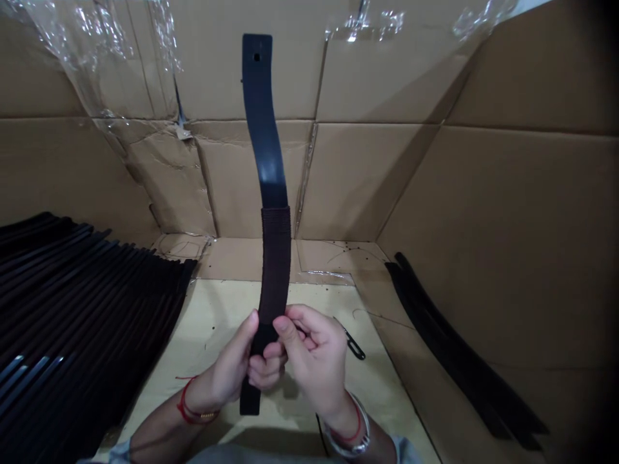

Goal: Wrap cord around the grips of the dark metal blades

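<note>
Strip (265, 142), glossy and black, is held above the pale tabletop (222, 306), the left hand (239, 361) curled around its lower part, the right hand (316, 351) pinching at its ribbed sleeve's (276, 258) near edge. Dark strips (91, 309) lie massed at left.

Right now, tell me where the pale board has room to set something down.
Barring small specks, the pale board shows bare between the pile of dark strips and the held strap, beyond the left hand. Another patch lies beyond the right hand and black tool. The pile crowds the left; more dark strips line the right.
</note>
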The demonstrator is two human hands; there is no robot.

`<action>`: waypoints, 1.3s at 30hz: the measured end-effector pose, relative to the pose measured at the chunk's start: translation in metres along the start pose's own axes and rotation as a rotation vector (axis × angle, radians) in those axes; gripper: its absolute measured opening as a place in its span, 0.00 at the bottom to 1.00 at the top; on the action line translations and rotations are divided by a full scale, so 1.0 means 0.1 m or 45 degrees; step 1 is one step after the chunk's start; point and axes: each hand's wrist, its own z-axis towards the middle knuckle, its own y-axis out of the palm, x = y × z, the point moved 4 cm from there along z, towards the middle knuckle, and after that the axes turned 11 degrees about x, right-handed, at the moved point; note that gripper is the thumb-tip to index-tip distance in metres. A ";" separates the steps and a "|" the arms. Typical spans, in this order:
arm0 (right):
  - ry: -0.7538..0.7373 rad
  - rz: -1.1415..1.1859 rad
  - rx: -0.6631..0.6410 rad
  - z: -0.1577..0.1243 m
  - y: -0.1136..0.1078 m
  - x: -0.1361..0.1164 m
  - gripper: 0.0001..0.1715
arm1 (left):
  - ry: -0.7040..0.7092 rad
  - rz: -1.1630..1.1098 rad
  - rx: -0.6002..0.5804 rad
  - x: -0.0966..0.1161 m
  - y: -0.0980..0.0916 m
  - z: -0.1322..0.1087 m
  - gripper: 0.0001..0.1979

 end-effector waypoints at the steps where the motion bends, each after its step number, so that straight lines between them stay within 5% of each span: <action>1: -0.030 -0.022 0.038 -0.04 0.00 -0.01 0.19 | -0.018 0.015 -0.016 -0.03 0.01 -0.01 0.30; 4: -0.058 -0.058 0.060 -0.09 0.02 -0.03 0.19 | -0.009 0.083 -0.011 -0.03 0.01 -0.02 0.30; 11: 0.000 -0.044 -0.084 0.16 -0.05 -0.05 0.15 | 0.322 0.578 0.297 0.35 -0.10 -0.08 0.22; 19: 0.065 0.108 -0.149 0.20 0.06 0.12 0.18 | 0.352 0.491 0.426 0.30 -0.12 -0.10 0.22; 26: 0.271 0.218 -0.400 0.24 0.07 0.14 0.32 | 0.192 0.411 0.116 0.13 -0.28 0.14 0.29; 32: 0.111 0.024 -0.035 0.27 0.04 0.22 0.16 | 0.351 0.502 0.529 0.20 -0.33 0.26 0.31; 39: 0.148 0.070 -0.241 0.29 0.07 0.20 0.14 | -0.015 -0.007 0.183 0.14 -0.19 0.19 0.28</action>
